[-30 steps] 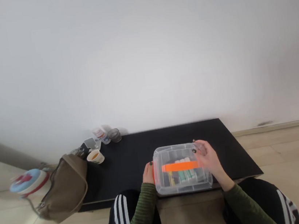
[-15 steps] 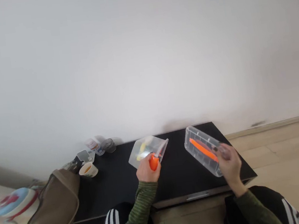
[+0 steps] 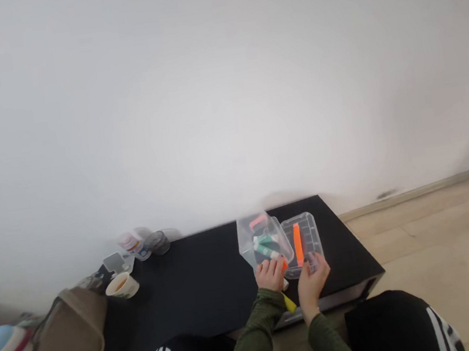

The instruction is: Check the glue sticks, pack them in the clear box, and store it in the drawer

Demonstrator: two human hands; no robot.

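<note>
My left hand point(image 3: 270, 274) closes on the near side of a clear plastic box point(image 3: 245, 242), beside an orange part. The box is tilted, and green and white items point(image 3: 265, 246) show in it, with another orange part point(image 3: 258, 222) at its far side. Close on the right, my right hand point(image 3: 313, 283) grips the near end of a clear, ribbed plastic lid point(image 3: 310, 229) with an orange strip point(image 3: 298, 245) along it. Lid and box appear to meet or overlap at their edges. Below my left hand a yellow piece point(image 3: 290, 304) shows, partly hidden by the sleeve.
A black low cabinet point(image 3: 189, 291) stands against the white wall. On its left part are a paper cup point(image 3: 122, 286) with brownish liquid, a small bottle point(image 3: 134, 246), a dark glass point(image 3: 157, 243) and a brown bag point(image 3: 62, 342). A blue-and-white container point(image 3: 2, 350) is at far left.
Box and lid have come together: my left hand moved right with the box, my right hand moved left with the lid. Green items and a yellow piece now show. The view shifted slightly.
</note>
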